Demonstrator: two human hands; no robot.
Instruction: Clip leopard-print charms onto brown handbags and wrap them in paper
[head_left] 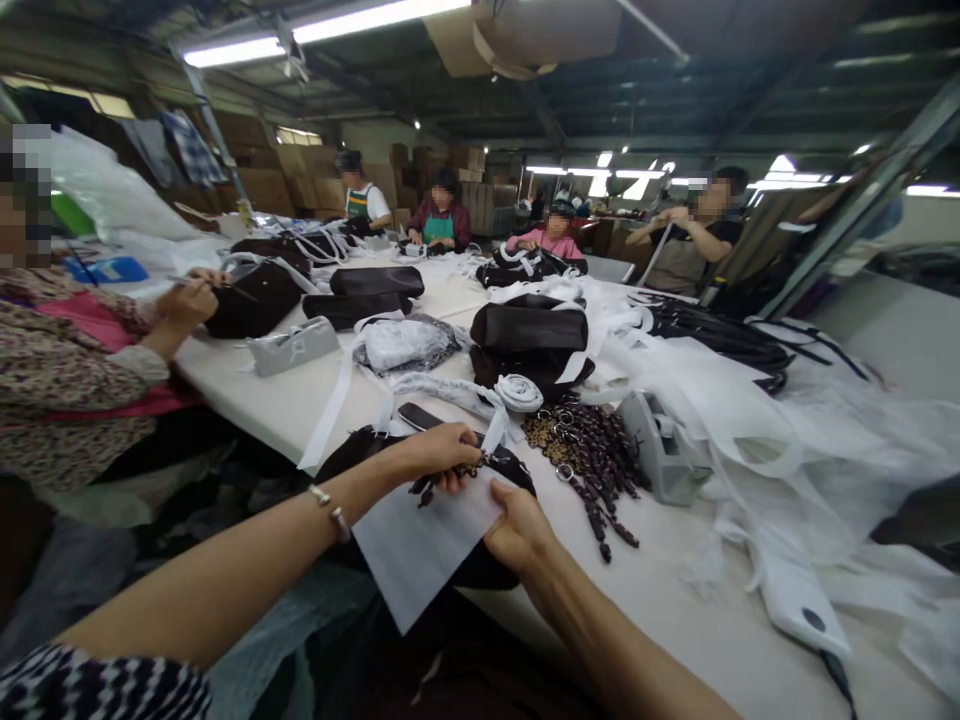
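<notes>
In front of me lies a dark brown handbag (pixel 346 462) with white-wrapped handles, at the table's near edge. My left hand (pixel 444 452), a silver bangle on its wrist, is closed around a dark beaded charm (pixel 426 494) over the bag's top. My right hand (pixel 519 522) pinches the edge of a white sheet (pixel 427 545), thumb on top; this sheet hangs over the bag's front. Just right of the bag is a heap of similar beaded charms (pixel 592 465) with metal rings. Behind the left hand a dark phone (pixel 420 416) is partly covered.
Grey tape dispensers stand left (pixel 294 346) and right (pixel 664 450). Finished-looking dark bags (pixel 529 330), a white strip roll (pixel 519 393) and loose white wrapping (pixel 720 400) crowd the table. A corded white device (pixel 801 598) lies right. Several co-workers sit around; one (pixel 82 370) is close left.
</notes>
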